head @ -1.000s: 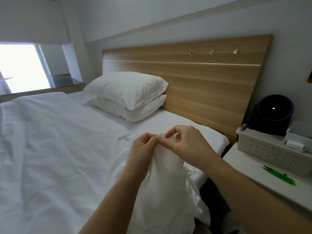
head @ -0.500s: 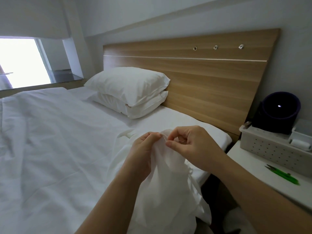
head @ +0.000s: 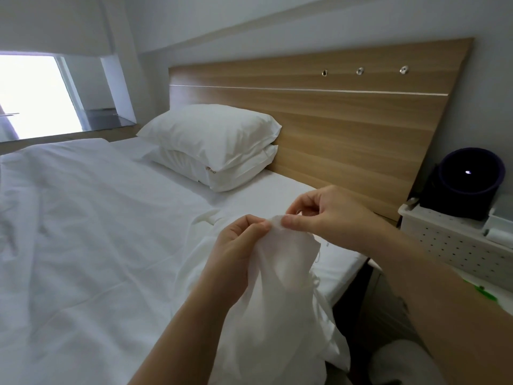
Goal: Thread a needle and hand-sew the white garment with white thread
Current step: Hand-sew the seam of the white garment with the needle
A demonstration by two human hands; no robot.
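A wide bed covered in rumpled white sheets (head: 83,245) fills the left and middle of the view. Behind it stands a light-brown wooden headboard (head: 347,129) with three small metal fittings near its top edge. Two plump white pillows (head: 213,137) lie stacked against the headboard's left part.

A thin white cloth garment (head: 277,295) is held up over the near right edge of the bed, hanging down from the two hands in loose folds to the bottom of the view.

To the right, beside the bed, a dark purple cylindrical container (head: 469,182) sits at the far end of a white perforated plastic basket (head: 449,245).

The left hand (head: 238,251) grips the garment's top fold, its fingers curled round the cloth and its thumb pressed on the upper edge. The right hand (head: 327,215) is just beside it, thumb and forefinger pinched together on the same top edge, the other fingers curled in. Whether a needle lies between those fingertips is too small to tell.

A small white roll (head: 499,234) lies in the basket. A bit of bright green plastic (head: 485,293) shows past the right forearm.
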